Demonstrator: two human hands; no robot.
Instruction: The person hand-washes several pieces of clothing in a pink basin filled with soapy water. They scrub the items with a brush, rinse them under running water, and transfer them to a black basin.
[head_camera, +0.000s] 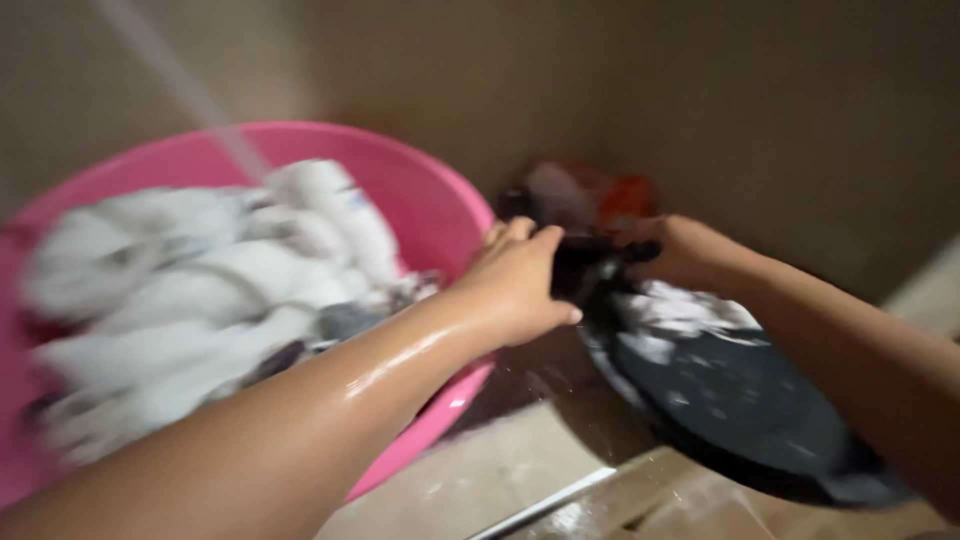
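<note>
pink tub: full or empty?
Full. The pink tub is heaped with white laundry up near its rim. Both hands, left and right, grip a dark cloth beside it.

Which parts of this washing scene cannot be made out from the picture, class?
- Head view: white laundry in the pink basin is motion-blurred; single items unclear.
- Dark cloth is partly covered by the left hand and right hand.
- Dark basin: contents blurred.

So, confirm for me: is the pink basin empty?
No, the pink basin is heaped with white laundry and a stream of water falls into it.
</note>
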